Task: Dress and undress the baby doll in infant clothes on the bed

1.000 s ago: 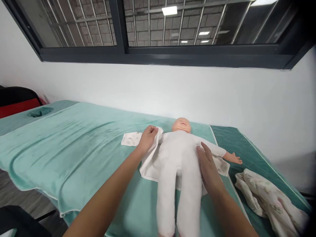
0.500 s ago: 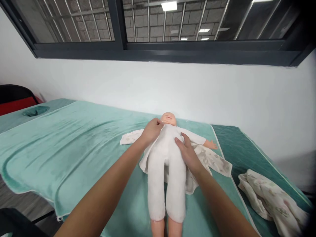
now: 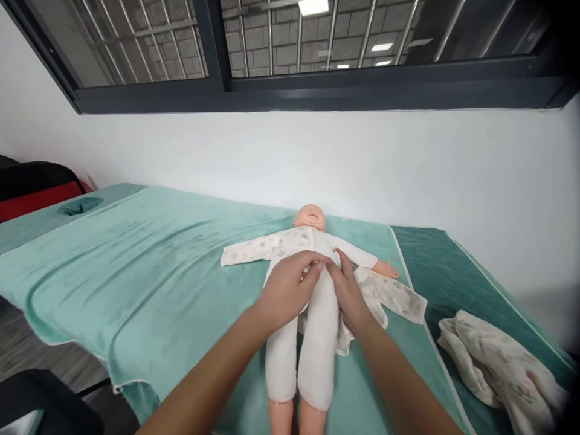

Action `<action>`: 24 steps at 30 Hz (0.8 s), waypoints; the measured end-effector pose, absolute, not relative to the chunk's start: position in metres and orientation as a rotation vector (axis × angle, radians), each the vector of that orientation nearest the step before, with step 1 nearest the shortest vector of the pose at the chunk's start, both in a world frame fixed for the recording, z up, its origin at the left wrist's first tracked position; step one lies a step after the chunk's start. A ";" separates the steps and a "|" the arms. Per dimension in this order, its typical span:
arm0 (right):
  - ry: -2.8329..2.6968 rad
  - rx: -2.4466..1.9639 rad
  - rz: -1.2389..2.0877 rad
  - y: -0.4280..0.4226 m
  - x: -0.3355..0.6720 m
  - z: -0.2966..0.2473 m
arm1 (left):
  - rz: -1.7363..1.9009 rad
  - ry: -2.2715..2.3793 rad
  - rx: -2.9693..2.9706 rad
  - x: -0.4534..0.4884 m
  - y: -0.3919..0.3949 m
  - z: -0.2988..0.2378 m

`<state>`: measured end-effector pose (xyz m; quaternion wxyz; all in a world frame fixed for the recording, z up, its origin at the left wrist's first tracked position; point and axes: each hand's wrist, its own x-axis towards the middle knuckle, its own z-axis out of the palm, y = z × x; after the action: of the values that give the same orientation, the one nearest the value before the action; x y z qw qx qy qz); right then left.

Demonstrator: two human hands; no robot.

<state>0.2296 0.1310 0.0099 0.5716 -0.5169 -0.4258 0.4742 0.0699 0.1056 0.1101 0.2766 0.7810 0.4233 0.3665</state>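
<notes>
A baby doll [image 3: 308,217] in a white body suit lies on its back on a teal blanket [image 3: 149,272]. A printed white garment [image 3: 265,246] is spread under it, its left half folded over the doll's chest. My left hand [image 3: 287,290] rests on the doll's belly, fingers curled on the garment's edge. Beside it, my right hand [image 3: 347,290] pinches the cloth at the doll's middle. The garment's right half [image 3: 394,293] lies open under the doll's bare arm [image 3: 385,269].
A crumpled printed cloth [image 3: 493,362] lies at the right on the darker green cover [image 3: 435,266]. A white wall and a dark-framed window stand behind the bed. A red and black chair [image 3: 31,187] is at the far left.
My left hand pulled the garment's left half over the doll's chest and came down to its belly. My right hand shifted to meet it at the doll's middle.
</notes>
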 end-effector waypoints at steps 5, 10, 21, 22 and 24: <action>-0.986 -1.230 1.149 0.129 0.227 0.014 | 0.987 1.418 2.469 0.053 0.092 0.058; -1.092 -1.260 1.122 0.124 0.226 0.018 | 0.682 1.396 2.567 0.050 0.079 0.050; -1.323 -1.260 1.189 0.125 0.243 0.022 | 0.693 1.179 2.409 0.067 0.094 0.086; -1.368 -1.260 1.185 0.127 0.250 0.022 | 0.701 1.145 2.390 0.069 0.097 0.091; -1.471 -1.231 1.169 0.130 0.266 0.022 | 0.744 1.117 2.369 0.074 0.108 0.100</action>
<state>0.2659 0.1298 0.0216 0.4330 -0.4940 -0.5904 0.4690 0.0737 0.1081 0.0999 0.2080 0.8511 0.4013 0.2672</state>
